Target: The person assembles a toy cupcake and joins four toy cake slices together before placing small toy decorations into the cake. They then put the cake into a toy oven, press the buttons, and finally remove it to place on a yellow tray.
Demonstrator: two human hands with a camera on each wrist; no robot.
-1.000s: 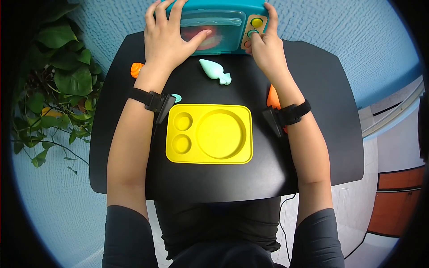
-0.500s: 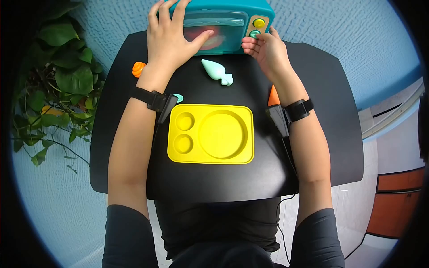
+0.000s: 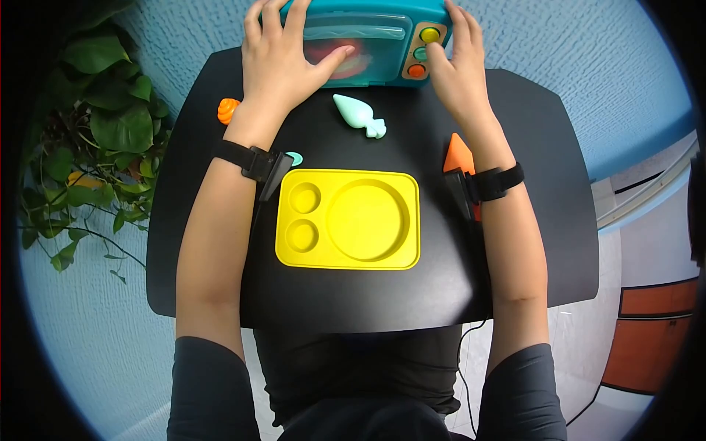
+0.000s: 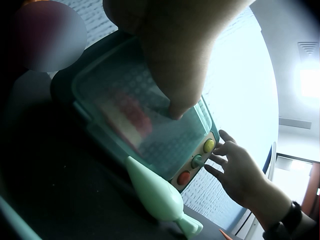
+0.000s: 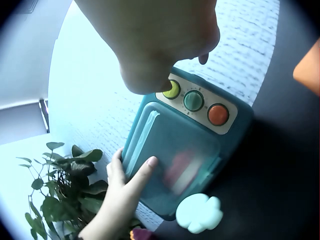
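A teal toy oven (image 3: 353, 7) (image 5: 237, 131) stands at the table's back, something red and whitish behind its clear door (image 4: 165, 135). My left hand (image 3: 279, 70) (image 4: 177, 50) (image 5: 122, 192) grips its upper left, fingers over the top edge, thumb on the door. My right hand (image 3: 462, 81) (image 4: 240, 172) (image 5: 155, 45) is at the right end, fingers along the side. Its thumb touches the yellow button (image 5: 172, 90) in the right wrist view, above the green knob (image 3: 421, 54) (image 5: 193, 101) and orange button (image 3: 417, 70) (image 5: 218, 115).
A mint-green cone-shaped toy (image 3: 355, 112) lies before the oven. Nearer is a yellow compartment tray (image 3: 346, 262). An orange swirl piece (image 3: 227, 111) and a small mint disc (image 3: 295, 158) are at left; an orange pointed piece (image 3: 460, 156) lies partly under the right forearm.
My right hand has come away from the green knob and turned, its fingers now along the oven's right side and its thumb higher on the panel. The left hand keeps its place.
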